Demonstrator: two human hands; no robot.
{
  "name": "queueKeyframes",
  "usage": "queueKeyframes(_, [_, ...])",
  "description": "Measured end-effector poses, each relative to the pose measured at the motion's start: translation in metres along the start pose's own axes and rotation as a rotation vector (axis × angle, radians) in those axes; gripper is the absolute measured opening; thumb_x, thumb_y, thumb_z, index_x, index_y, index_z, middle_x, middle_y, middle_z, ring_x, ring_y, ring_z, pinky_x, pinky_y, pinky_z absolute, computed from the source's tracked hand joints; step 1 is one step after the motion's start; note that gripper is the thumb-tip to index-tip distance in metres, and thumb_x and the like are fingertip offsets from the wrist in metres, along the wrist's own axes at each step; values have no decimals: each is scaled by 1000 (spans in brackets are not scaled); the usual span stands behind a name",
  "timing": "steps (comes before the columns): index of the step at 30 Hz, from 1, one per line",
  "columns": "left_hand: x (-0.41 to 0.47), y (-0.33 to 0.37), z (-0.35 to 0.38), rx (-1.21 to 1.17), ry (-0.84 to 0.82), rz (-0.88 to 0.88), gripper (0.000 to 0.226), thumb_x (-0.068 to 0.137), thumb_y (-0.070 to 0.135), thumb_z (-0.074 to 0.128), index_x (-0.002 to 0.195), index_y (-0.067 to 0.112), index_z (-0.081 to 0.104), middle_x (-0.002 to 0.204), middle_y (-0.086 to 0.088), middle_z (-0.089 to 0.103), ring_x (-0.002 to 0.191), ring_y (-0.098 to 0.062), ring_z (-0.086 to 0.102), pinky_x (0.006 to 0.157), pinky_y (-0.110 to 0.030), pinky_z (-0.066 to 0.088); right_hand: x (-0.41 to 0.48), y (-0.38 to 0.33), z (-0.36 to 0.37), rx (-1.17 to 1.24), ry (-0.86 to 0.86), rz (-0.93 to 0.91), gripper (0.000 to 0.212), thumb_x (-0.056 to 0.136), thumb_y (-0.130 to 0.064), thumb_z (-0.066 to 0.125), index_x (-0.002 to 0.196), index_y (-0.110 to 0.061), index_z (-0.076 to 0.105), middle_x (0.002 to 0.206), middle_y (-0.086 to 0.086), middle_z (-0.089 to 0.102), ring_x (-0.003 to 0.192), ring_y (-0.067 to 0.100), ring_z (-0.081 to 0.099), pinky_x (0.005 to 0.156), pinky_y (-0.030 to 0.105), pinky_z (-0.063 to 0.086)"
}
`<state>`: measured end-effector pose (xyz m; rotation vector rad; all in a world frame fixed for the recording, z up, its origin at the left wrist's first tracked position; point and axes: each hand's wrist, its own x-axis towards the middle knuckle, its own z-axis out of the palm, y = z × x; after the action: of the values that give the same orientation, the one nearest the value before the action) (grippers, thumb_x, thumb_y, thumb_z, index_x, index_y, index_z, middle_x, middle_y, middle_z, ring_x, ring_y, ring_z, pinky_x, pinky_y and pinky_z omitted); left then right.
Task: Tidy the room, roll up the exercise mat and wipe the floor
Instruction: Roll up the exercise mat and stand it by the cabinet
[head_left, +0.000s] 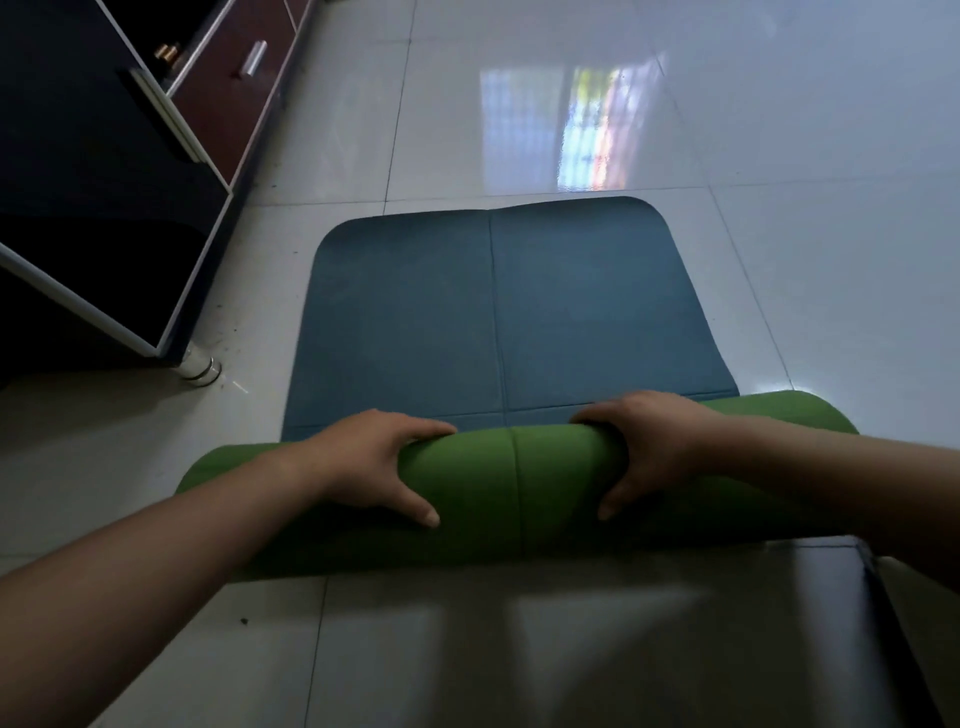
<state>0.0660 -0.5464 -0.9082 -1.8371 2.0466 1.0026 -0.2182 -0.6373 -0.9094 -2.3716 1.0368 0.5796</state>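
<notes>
The exercise mat (498, 312) lies on the white tiled floor, blue on its upper face and green underneath. Its near part is rolled into a thick green roll (514, 488) lying across the view. My left hand (374, 462) grips the roll left of its middle, fingers curled over the top and thumb on the near side. My right hand (649, 447) grips it right of the middle in the same way. The flat blue stretch reaches from the roll to the mat's rounded far end.
A dark cabinet (104, 208) with a brown drawer (234, 93) and a metal foot (200, 369) stands at the left, close to the mat's left edge. Glossy floor tiles (779, 130) spread beyond and to the right. A dark block (727, 623) lies near me at lower right.
</notes>
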Motion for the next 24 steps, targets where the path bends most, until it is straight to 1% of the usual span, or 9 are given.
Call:
queueKeyframes(3, [5, -8, -2, -78, 63, -4, 88, 61, 56, 76, 137, 48, 32, 142, 13, 41, 129, -12, 38, 108, -34, 32, 8, 9, -5, 63, 32, 64, 105, 47, -73, 73, 138, -37, 34, 140, -11, 45, 128, 17, 43, 106, 38, 36])
queueKeyframes(7, [9, -12, -2, -92, 320, 22, 59, 81, 50, 61, 136, 43, 38, 146, 3, 39, 133, -15, 36, 111, -36, 29, 14, 24, -13, 109, 276, 166, 91, 59, -74, 62, 136, -30, 41, 144, -6, 41, 130, 18, 40, 107, 39, 35])
queueKeyframes(9, [8, -6, 1, 31, 314, -17, 70, 82, 57, 54, 142, 40, 24, 153, 2, 26, 139, -17, 24, 114, -45, 19, 15, 23, -13, 97, 434, 200, 77, 74, -64, 57, 137, -24, 39, 145, 0, 39, 130, 23, 40, 106, 41, 33])
queueKeyframes(11, [9, -2, 8, 203, 196, -76, 94, 73, 71, 52, 146, 40, 1, 157, 6, 4, 144, -16, 6, 114, -53, 6, 12, 14, -11, 94, 522, 110, 75, 79, -59, 54, 139, -18, 36, 146, 6, 36, 130, 27, 38, 106, 40, 31])
queueKeyframes(14, [16, -7, 7, 261, 154, -88, 105, 68, 75, 53, 143, 42, -12, 157, 7, -5, 144, -16, -2, 113, -54, 3, 6, -8, 0, 3, 386, -78, 89, 74, -69, 50, 144, -19, 27, 152, 5, 25, 137, 25, 28, 111, 39, 22])
queueKeyframes(17, [22, -11, 0, 248, 232, -55, 95, 73, 72, 49, 146, 39, -2, 157, 6, 3, 144, -15, 5, 113, -55, 7, 19, -4, 11, -193, 262, -96, 98, 75, -72, 48, 148, -21, 6, 157, 0, 5, 143, 19, 8, 116, 43, 11])
queueKeyframes(19, [25, -12, 0, 207, 355, -24, 77, 81, 62, 48, 146, 39, 11, 156, 4, 13, 143, -17, 12, 114, -56, 12, 28, 3, 5, -177, 310, -75, 91, 80, -66, 49, 148, -21, 8, 157, 1, 6, 143, 20, 10, 116, 42, 12])
queueKeyframes(21, [30, -14, 0, 165, 453, 0, 62, 88, 52, 45, 143, 44, 18, 155, 2, 20, 142, -20, 18, 113, -53, 17, 32, 6, -4, -102, 415, -49, 79, 84, -58, 50, 146, -20, 19, 156, 4, 15, 141, 23, 18, 114, 40, 17])
queueKeyframes(24, [38, -14, -1, 232, 398, -26, 73, 83, 62, 45, 144, 46, 7, 157, 1, 10, 144, -21, 10, 115, -50, 14, 36, 8, -3, -85, 448, -30, 79, 83, -59, 50, 146, -20, 22, 155, 4, 18, 140, 22, 19, 114, 41, 14])
